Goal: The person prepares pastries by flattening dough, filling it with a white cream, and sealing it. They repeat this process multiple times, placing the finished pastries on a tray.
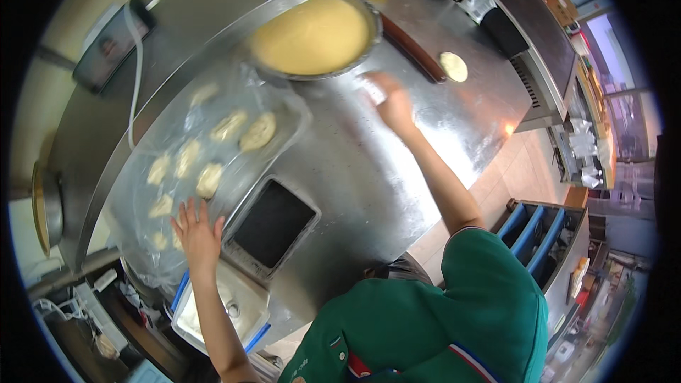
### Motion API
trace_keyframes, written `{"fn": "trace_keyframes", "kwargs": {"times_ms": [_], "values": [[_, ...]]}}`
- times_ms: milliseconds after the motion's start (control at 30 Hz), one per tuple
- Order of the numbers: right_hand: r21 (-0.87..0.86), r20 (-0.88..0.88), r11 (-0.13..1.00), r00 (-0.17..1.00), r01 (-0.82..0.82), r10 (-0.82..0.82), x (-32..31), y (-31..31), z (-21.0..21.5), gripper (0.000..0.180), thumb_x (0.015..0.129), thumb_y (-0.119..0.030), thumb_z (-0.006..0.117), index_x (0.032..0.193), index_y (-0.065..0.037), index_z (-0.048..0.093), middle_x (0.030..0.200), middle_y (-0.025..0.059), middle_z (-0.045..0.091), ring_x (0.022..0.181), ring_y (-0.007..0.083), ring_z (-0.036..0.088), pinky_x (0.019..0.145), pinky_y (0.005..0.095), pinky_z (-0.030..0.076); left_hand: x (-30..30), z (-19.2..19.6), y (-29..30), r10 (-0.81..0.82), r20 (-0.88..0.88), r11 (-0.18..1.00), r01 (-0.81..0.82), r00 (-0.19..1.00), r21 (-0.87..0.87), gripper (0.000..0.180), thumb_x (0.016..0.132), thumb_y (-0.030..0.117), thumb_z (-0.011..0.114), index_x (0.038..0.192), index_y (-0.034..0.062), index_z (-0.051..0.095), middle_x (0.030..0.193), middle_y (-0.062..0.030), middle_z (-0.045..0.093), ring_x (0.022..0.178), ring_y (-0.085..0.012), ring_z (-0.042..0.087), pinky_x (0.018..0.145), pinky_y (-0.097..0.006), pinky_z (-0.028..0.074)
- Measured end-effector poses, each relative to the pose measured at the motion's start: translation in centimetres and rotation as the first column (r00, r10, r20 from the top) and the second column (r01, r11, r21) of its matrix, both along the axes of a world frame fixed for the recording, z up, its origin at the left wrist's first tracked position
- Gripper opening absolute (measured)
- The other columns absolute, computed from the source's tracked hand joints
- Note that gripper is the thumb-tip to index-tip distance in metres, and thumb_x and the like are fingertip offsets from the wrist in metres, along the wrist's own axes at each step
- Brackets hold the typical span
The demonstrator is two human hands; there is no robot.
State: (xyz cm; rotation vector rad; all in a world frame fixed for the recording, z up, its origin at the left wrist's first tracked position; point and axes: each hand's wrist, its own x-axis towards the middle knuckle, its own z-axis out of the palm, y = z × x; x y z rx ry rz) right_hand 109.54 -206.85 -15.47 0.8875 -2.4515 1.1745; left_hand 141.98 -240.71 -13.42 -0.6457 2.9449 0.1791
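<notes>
The left hand (pixel 196 232) lies flat, fingers spread, on the plastic-covered dough tray (pixel 142 191), while the right hand (pixel 392 103) grasps a small white piece (pixel 374 90) beside the batter bowl (pixel 316 34).

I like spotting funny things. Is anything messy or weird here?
Nothing looks spilled or broken. One flat dough round lies alone by the rolling pin, away from the dough pieces on the plastic-covered tray, which the left hand touches.

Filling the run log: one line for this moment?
left hand: flat on plastic sheet | right hand: beside dough bowl, contents unclear
</notes>
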Motion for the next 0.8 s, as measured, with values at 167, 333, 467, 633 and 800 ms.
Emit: {"fn": "trace_keyframes", "kwargs": {"times_ms": [167, 333, 467, 633, 800], "values": [[0.312, 0.012, 0.444, 0.464, 0.840, -0.886, -20.8, 28.6, -8.9, 0.060, 0.084, -0.053, 0.064, 0.122, -0.007, 0.060, 0.113, 0.0196, 0.065, 0.107, 0.0332, 0.061, 0.095, 0.0424, 0.046, -2.4, 0.9, 12.9, -0.278, -0.266, 0.936, 0.322, 0.923, 0.139, 0.071, 0.082, 0.028, 0.068, 0.143, 0.0054, 0.038, 0.151, -0.0190, 0.030, 0.140, -0.0362, 0.028, 0.114, -0.058, 0.015], [0.628, 0.404, 0.678, 0.584, 0.382, -0.704, -25.8, 25.6, -10.1, 0.042, 0.075, -0.043, 0.072, 0.088, -0.004, 0.075, 0.081, 0.0164, 0.071, 0.075, 0.0255, 0.070, 0.068, 0.0386, 0.053, 0.0, -1.4, 16.0, -0.288, -0.022, 0.954, 0.289, 0.957, 0.078, 0.082, 0.076, 0.032, 0.073, 0.145, 0.0078, 0.036, 0.154, -0.0186, 0.024, 0.142, -0.0345, 0.026, 0.113, -0.059, 0.014], [0.308, 0.046, 0.755, 0.783, 0.579, -0.620, -24.7, 31.4, -12.2, 0.029, 0.075, -0.029, 0.077, 0.080, -0.004, 0.065, 0.071, 0.0069, 0.065, 0.066, 0.0161, 0.062, 0.062, 0.0333, 0.049, -2.6, 0.9, 15.9, -0.214, -0.243, 0.945, 0.264, 0.946, 0.194, 0.082, 0.073, 0.028, 0.076, 0.142, 0.0054, 0.038, 0.151, -0.0177, 0.030, 0.139, -0.0353, 0.030, 0.113, -0.057, 0.018], [-0.205, 0.273, 0.962, 0.954, 0.179, -0.120, -17.1, 23.6, -3.2, 0.019, 0.083, -0.001, 0.066, 0.098, -0.002, 0.054, 0.083, 0.0036, 0.060, 0.073, 0.0122, 0.057, 0.065, 0.0261, 0.047, -4.4, 2.1, 20.4, 0.042, -0.567, 0.870, 0.249, 0.823, 0.426, 0.053, 0.083, 0.013, 0.068, 0.131, 0.0026, 0.049, 0.135, -0.0168, 0.049, 0.122, -0.0329, 0.050, 0.102, -0.042, 0.042], [-0.274, 0.494, 0.948, 0.822, -0.163, 0.284, -1.3, 14.7, 9.1, 0.044, 0.083, 0.006, 0.063, 0.124, -0.004, 0.055, 0.099, 0.0046, 0.065, 0.085, 0.0134, 0.065, 0.075, 0.0255, 0.054, -6.6, 0.2, 25.5, 0.365, -0.456, 0.395, 0.308, 0.812, 0.865, 0.044, 0.090, 0.009, 0.062, 0.132, 0.0021, 0.049, 0.132, -0.0159, 0.051, 0.120, -0.0268, 0.053, 0.096, -0.035, 0.046]]}}
